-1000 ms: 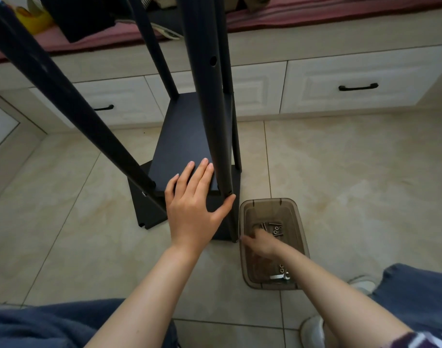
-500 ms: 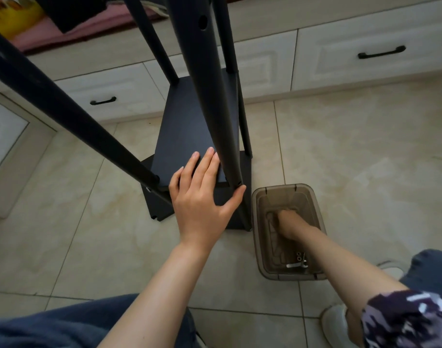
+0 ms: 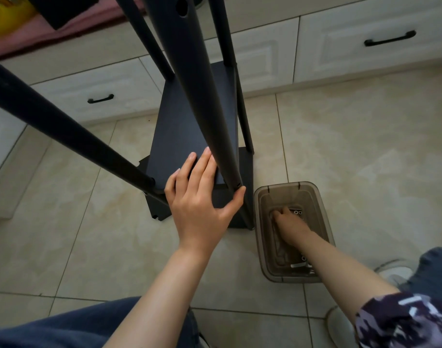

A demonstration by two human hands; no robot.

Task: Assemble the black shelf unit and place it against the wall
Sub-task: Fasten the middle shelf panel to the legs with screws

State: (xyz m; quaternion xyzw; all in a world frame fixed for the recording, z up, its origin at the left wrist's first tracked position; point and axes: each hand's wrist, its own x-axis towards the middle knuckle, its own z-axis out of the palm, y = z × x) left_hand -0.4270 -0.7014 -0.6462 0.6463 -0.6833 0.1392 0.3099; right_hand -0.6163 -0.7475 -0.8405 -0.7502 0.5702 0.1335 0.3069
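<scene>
so, your black pole-and-board shelf unit [image 3: 177, 126] stands half built on the tile floor [image 3: 352, 159]. your left hand [image 3: 202, 204] lies flat, fingers straight, on its board's near edge. your right hand [image 3: 288, 226] digs in the brown plastic screw box [image 3: 280, 187]; i cannot tell its grip. more screws and the wall move are left.

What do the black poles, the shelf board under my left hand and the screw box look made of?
Poles: probably painted metal tube, smooth satin black with drilled holes. Shelf board: likely laminated wood panel, matte black, faint grain. Box: translucent smoky-brown plastic, with a moulded rim and see-through walls.
</scene>
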